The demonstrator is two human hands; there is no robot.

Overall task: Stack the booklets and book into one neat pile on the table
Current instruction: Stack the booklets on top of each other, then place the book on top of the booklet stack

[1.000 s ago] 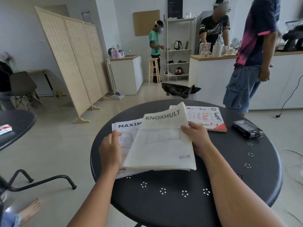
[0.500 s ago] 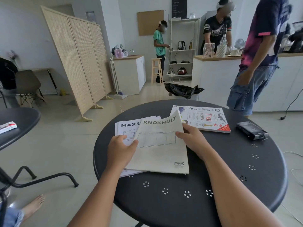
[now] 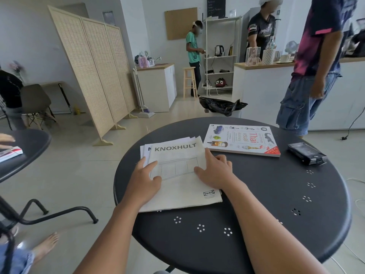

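Both palms flat and open, left hand (image 3: 145, 181) and right hand (image 3: 214, 171) pressing the thin, floppy booklets (image 3: 177, 175) at table (image 3: 276, 204) centre-left, gripping nothing; stiffer, heavier book (image 3: 243, 140) far right, best lifted by its edges.

Both forearms are bare from the bottom edge of the view up to the wrists, with no sleeve, cuff, watch, bracelet or glove showing on either. The left hand (image 3: 143, 184) and the right hand (image 3: 216, 173) are bare too. The fingers (image 3: 209, 155) carry no rings, and the nails that show look short and unpainted.
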